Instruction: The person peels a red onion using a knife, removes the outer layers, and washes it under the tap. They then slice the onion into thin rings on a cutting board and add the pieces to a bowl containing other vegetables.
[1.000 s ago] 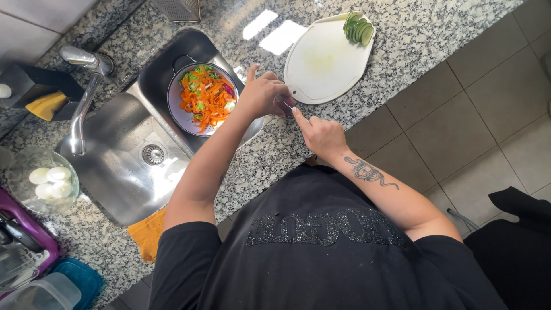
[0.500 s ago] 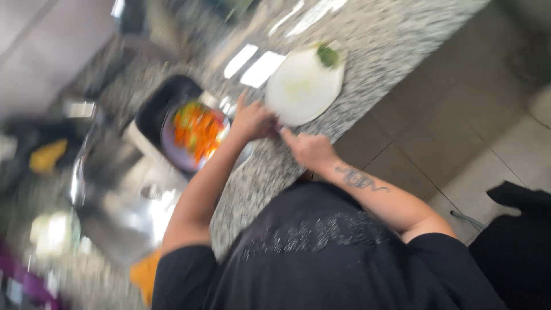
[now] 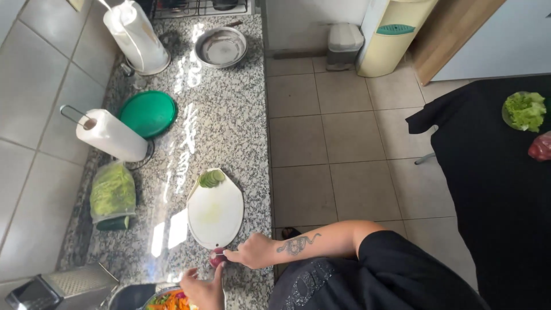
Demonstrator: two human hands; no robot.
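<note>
On the speckled grey granite tabletop (image 3: 229, 132), the right hand (image 3: 252, 251) rests just below the white oval plastic cutting board (image 3: 216, 212), its fingers (image 3: 231, 253) pinched on a small round reddish vegetable (image 3: 217, 259). The left hand (image 3: 204, 287), fingers loosely spread, touches that vegetable from below the board. Sliced green cucumber rounds (image 3: 211, 178) lie at the board's far end.

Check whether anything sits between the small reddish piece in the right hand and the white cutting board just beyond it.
Nothing visible does. The right hand pinches the small reddish piece just off the near edge of the white cutting board; only bare granite counter separates them. The cucumber slices lie at the board's far end.
</note>
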